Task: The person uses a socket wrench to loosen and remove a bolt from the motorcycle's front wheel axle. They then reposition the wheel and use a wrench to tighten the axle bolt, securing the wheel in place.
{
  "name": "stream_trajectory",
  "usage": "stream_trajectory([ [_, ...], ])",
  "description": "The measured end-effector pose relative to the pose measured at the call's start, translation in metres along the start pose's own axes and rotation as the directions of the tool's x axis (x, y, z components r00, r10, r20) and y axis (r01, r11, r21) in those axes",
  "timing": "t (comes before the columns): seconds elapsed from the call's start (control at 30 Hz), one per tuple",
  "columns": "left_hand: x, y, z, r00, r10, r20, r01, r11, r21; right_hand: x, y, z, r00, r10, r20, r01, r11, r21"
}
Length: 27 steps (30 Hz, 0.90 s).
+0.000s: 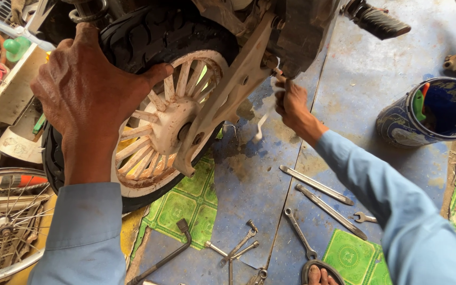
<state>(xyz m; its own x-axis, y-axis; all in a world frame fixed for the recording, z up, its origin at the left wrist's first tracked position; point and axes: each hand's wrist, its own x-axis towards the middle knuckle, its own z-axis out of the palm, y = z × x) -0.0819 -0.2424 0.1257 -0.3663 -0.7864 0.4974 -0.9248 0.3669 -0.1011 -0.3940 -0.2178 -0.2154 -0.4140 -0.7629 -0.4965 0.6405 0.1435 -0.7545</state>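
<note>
Your left hand (pixel 88 89) lies flat and open on the tire (pixel 154 31), while your right hand (pixel 290 103) closes around a small tool (pixel 279 76) at the swingarm (pixel 228 89).

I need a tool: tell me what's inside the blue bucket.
Inside the bucket, a green and an orange handle lean against the wall. Their lower ends are hidden by the rim; the bottom looks dark.

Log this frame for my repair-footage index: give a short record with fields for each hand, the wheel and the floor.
left hand: palm pressed on the black tyre, thumb over the rim
right hand: closed on a small tool at the swingarm; tool type unclear
wheel: white spoked, rusty and dirty
floor: spanners, cross wrench, blue bucket
</note>
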Motion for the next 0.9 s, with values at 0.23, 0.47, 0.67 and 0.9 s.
stream_trajectory([
  [0.23,0.0,-0.004,0.007,1.0,0.025,-0.018,-0.024,0.997,0.071,-0.052,0.089,-0.058,0.998,0.059,0.019,-0.035,0.79,-0.612],
  [0.47,-0.001,-0.004,0.004,0.999,0.028,-0.02,-0.027,0.998,0.052,-0.064,0.116,-0.064,0.973,0.23,0.022,-0.128,0.613,-0.78],
  [0.67,-0.003,-0.004,0.004,0.999,0.031,-0.031,-0.029,0.998,0.048,-0.03,0.039,-0.043,0.9,-0.266,0.346,0.435,0.618,-0.655],
  [0.9,0.0,0.0,0.005,0.996,-0.042,0.076,0.045,0.998,-0.04,-0.002,-0.003,0.001,0.899,-0.413,0.149,0.438,0.835,-0.332],
])
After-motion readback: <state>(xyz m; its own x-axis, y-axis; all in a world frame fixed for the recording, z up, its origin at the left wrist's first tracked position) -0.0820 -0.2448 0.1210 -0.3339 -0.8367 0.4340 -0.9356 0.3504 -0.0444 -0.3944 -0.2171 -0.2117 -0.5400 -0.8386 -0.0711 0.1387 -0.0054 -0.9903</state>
